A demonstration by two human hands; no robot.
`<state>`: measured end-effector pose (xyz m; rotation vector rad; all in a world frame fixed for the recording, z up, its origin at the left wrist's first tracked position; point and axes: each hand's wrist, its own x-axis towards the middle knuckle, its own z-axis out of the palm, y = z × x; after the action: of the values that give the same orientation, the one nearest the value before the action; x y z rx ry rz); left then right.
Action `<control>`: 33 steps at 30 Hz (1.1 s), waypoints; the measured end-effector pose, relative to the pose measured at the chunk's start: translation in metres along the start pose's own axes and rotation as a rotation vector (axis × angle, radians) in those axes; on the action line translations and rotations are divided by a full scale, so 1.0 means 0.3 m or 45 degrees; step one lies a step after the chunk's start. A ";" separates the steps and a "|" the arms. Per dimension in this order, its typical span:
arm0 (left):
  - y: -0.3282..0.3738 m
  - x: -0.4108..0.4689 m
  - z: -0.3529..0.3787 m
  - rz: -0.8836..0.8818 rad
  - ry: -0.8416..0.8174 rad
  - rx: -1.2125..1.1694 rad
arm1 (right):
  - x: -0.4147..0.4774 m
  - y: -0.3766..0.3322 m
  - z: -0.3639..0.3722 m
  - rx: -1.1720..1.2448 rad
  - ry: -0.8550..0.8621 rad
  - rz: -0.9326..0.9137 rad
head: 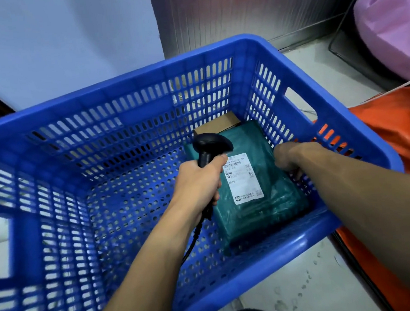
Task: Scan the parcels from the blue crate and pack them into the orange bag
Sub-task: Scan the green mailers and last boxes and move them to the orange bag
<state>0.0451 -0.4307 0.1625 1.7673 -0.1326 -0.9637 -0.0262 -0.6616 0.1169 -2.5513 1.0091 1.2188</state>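
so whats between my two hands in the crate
The top of the green parcel, with its white shipping label, lies between the left hand gripping the scanner and the right hand holding the parcel's right edge; head view.

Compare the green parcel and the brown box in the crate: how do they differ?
The parcel is wrapped in green plastic; the box is bare brown cardboard. The parcel shows a white label face up; the box shows none. The parcel lies in plain view, gripped at its edge by the right hand; the box is mostly hidden behind it, untouched. Both lie in the blue crate.
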 end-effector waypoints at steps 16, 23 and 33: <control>0.022 0.001 -0.019 0.063 0.050 -0.137 | -0.153 -0.015 -0.164 0.219 0.346 -0.255; 0.040 -0.010 -0.039 0.047 0.075 -0.140 | -0.319 -0.093 -0.199 -0.066 0.525 -0.428; 0.028 0.003 -0.053 0.059 0.116 -0.148 | -0.301 -0.180 -0.058 -0.017 0.586 -0.464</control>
<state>0.0590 -0.4229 0.1707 1.6904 -0.0577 -0.8395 -0.0217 -0.5809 0.1864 -2.9218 0.5511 0.5611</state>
